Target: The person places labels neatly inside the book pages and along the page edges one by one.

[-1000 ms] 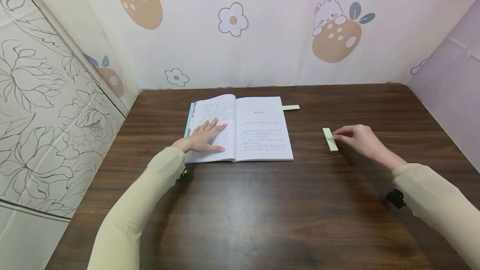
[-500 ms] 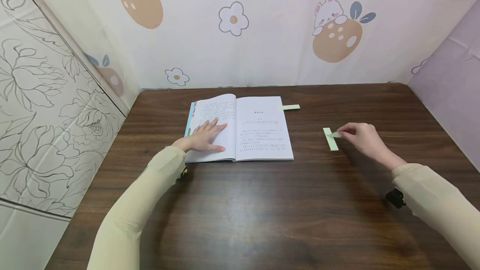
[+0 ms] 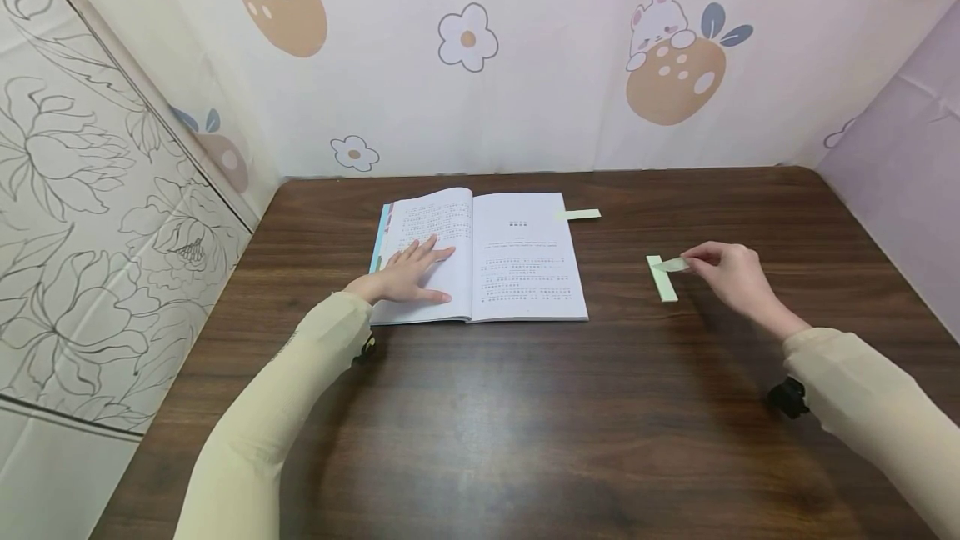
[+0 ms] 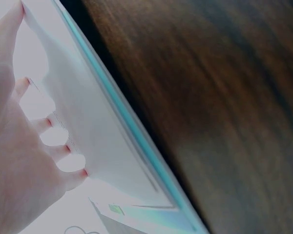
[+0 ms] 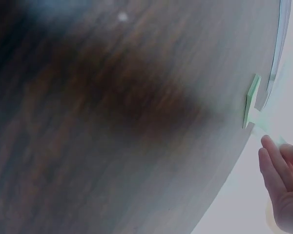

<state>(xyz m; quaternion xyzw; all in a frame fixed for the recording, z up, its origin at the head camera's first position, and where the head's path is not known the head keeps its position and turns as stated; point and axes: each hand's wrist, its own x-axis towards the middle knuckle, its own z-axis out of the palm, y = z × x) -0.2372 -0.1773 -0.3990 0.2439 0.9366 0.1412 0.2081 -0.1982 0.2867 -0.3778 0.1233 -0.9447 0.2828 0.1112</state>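
An open book point(image 3: 525, 265) lies on the table, printed text on both pages. My left hand point(image 3: 408, 275) rests on its left page with fingers spread; the left wrist view shows this hand point(image 4: 29, 141) over the page point(image 4: 88, 102) too. Right of the book is a narrow pale green pad of sticky notes point(image 3: 664, 286). Between thumb and forefinger my right hand point(image 3: 731, 273) pinches the end of a thin strip point(image 3: 675, 264), whose other end meets the pad. In the right wrist view the pad point(image 5: 251, 102) stands near the fingertips of the right hand point(image 5: 283, 180).
Another pale green strip point(image 3: 581, 214) sticks out from the right page's edge near its top. The dark wooden table point(image 3: 480, 432) runs back to a patterned curtain point(image 3: 540, 90). A flower-print panel point(image 3: 97, 190) borders the left side.
My right hand has drawn slightly right and away from the pad, so more of the pinched strip shows lifted. The left hand and the book have not moved.
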